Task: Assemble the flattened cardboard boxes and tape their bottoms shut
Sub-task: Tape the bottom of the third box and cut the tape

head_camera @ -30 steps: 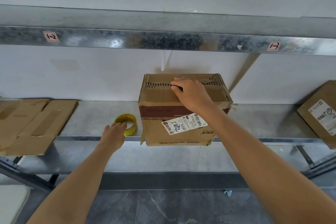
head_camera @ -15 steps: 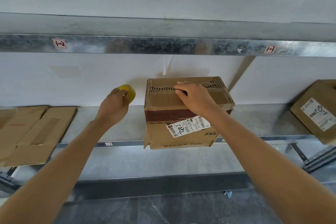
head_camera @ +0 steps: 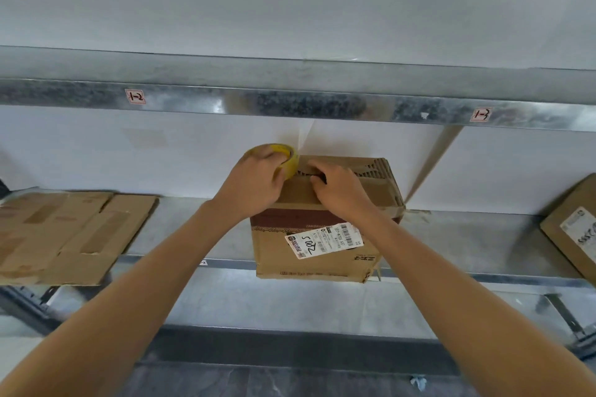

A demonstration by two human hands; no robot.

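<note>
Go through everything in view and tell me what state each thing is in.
Cardboard box: assembled, standing on the shelf, top flaps folded down.
Tape roll: gripped by the left hand at the box's top edge.
Right hand: fingers curled on the flap seam.
Flattened cardboard: lying flat, unassembled.
Second box: tilted, partly out of frame.

The box (head_camera: 322, 255) is matt brown corrugated cardboard, its fluted edges showing along the far top, with a smooth white paper label (head_camera: 324, 240) on its near face. The tape roll (head_camera: 288, 158) looks like glossy yellow plastic. The upper shelf (head_camera: 290, 106) and lower shelf (head_camera: 193, 226) are galvanised metal with a mottled sheen. The flattened cardboard (head_camera: 64, 235) at left is matt and creased.
</note>
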